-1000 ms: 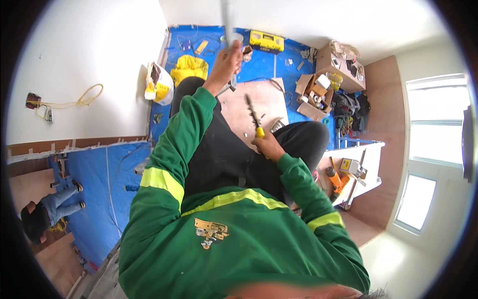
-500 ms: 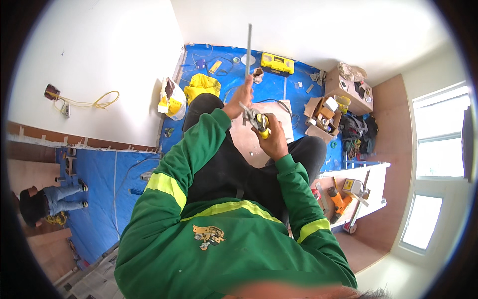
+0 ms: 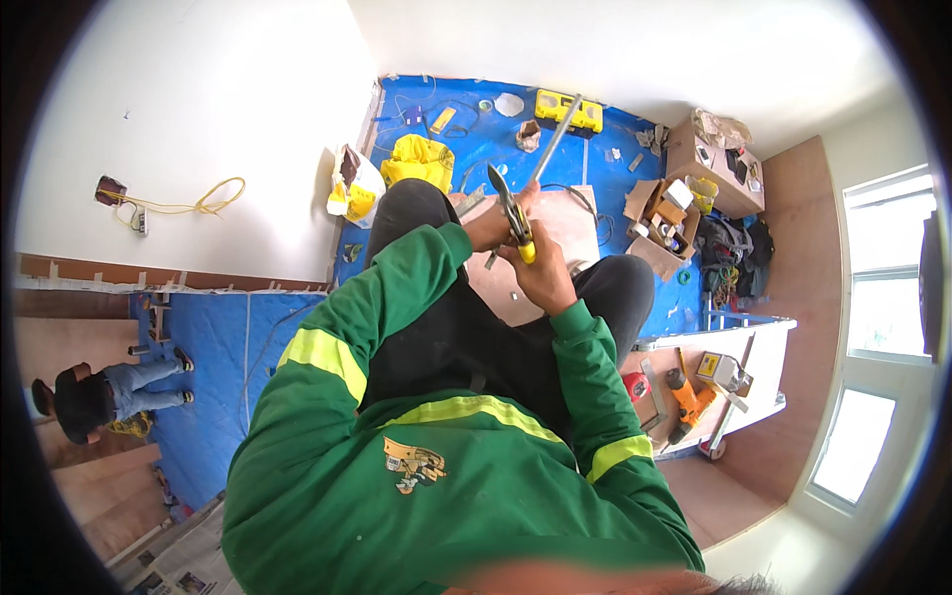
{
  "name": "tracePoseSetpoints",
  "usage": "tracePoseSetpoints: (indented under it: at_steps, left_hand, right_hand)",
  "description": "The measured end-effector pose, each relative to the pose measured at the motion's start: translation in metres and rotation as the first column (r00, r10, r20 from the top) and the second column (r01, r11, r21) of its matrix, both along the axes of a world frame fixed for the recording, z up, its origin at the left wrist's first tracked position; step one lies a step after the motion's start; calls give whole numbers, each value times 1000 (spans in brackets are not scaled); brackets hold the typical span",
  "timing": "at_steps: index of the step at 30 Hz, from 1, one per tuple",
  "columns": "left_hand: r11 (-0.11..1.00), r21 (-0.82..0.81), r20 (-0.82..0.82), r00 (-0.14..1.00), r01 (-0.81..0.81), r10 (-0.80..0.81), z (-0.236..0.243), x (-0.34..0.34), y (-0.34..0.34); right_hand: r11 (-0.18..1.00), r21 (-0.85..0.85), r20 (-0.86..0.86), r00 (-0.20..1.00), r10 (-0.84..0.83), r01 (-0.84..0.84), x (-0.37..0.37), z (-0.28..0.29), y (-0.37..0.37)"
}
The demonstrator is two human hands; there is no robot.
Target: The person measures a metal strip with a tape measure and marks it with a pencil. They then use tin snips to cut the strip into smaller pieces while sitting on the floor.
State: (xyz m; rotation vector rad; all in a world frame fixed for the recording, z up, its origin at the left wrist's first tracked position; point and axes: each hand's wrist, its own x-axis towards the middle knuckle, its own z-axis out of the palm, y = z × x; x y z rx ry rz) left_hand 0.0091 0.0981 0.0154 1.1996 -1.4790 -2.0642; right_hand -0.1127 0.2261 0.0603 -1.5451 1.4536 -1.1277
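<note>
My left hand (image 3: 496,218) grips a long pale-grey metal strip (image 3: 555,134), which tilts up to the right. My right hand (image 3: 540,273) is closed on yellow-handled snips (image 3: 516,213), their dark jaws pointing up, close beside the left hand and partly covering it. Whether the jaws touch the strip cannot be told. Both hands are above a plywood board (image 3: 506,297) lying between my bent, black-trousered knees.
Blue sheeting (image 3: 446,164) bears a yellow toolbox (image 3: 568,109), yellow bags (image 3: 416,159) and an open carton (image 3: 664,218). At right, a bench (image 3: 754,416) holds an orange power tool (image 3: 686,402). Another person (image 3: 99,402) stands on a lower level at left.
My hands have come together. The strip has swung from upright to a rightward tilt; the snips in my right hand have risen beside my left hand and turned upward.
</note>
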Motion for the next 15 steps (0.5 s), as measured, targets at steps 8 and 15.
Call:
tracePoseSetpoints:
  at_steps: [8, 15]
  left_hand:
    - [984, 149, -24, 995, -97, 102, -5, -1, -16]
    - [782, 543, -184, 865, -307, 468, -10, 1, -53]
  right_hand:
    - [985, -168, -63, 997, -53, 41, 8, 3, -11]
    - [985, -171, -290, 956, -49, -1, 30, 6, 21]
